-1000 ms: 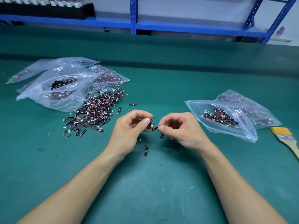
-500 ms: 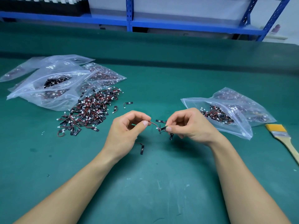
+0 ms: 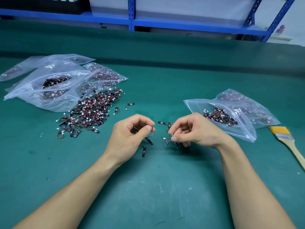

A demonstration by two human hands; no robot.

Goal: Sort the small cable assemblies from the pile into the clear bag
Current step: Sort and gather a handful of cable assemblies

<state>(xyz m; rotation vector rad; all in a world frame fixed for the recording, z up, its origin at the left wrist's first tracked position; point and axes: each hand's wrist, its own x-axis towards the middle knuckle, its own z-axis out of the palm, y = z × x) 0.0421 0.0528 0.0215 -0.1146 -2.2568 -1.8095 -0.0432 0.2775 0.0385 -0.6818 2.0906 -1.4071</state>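
A pile of small cable assemblies (image 3: 90,111), black tags with red wires and white plugs, lies on the green mat left of centre. My left hand (image 3: 128,138) pinches a couple of assemblies (image 3: 149,140), which dangle below its fingers. My right hand (image 3: 191,131) pinches a few more assemblies (image 3: 170,139) between thumb and fingertips. The two hands are a short gap apart. The clear bag (image 3: 231,118), mouth open toward me and partly filled with assemblies, lies just right of my right hand.
Several clear bags (image 3: 49,83) with assemblies lie behind the pile at the left. Two loose assemblies (image 3: 130,104) sit between pile and hands. A yellow-bristled paintbrush (image 3: 290,146) lies at the right edge. A blue rack (image 3: 132,22) stands beyond the mat.
The hands have drawn apart, separating the cable assemblies they held together. Each hand now holds its own small bunch, and the assemblies dangle lower.
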